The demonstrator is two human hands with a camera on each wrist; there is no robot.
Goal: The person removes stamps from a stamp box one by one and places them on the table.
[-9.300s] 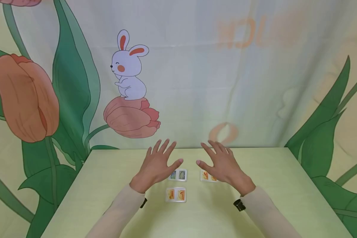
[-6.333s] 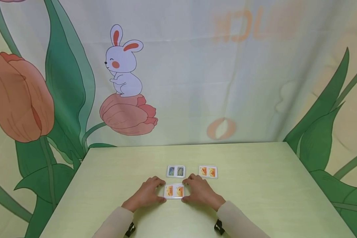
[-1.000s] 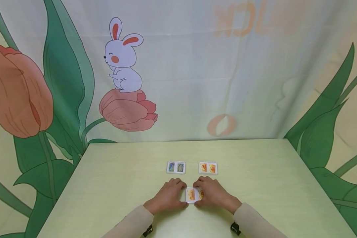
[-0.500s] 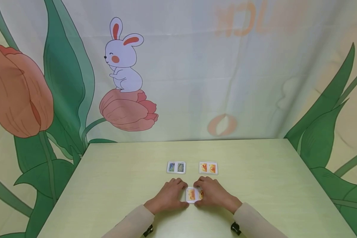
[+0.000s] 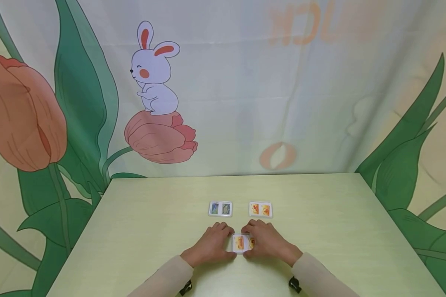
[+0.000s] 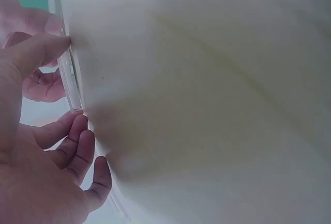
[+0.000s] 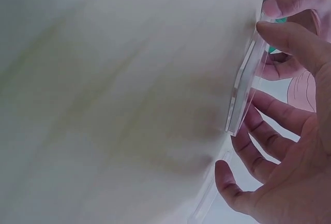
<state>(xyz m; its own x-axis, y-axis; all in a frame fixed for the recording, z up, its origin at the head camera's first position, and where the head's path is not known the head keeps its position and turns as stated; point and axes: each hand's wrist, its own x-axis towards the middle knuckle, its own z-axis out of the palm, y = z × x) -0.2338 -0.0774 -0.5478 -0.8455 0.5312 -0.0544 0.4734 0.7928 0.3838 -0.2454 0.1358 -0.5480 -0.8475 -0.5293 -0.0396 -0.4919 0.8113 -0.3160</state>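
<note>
Head view: we record a pale green table (image 5: pixel 141 231) bearing three small clear-cased picture cards. The near card (image 5: pixel 240 243), orange pictures, lies flat at the table's front centre, pinched at its two short ends by our left hand (image 5: pixel 209 245) and right hand (image 5: pixel 268 243), fingers and thumbs curled about its edges. Left wrist view: thumb and fingertips (image 6: pixel 77 131) touch the card's clear edge (image 6: pixel 70 79). Right wrist view: same hold on the clear edge (image 7: pixel 245 84). Behind it, well apart, lie a blue-green card (image 5: pixel 220 208) and an orange card (image 5: pixel 260 209), side by side.
</note>
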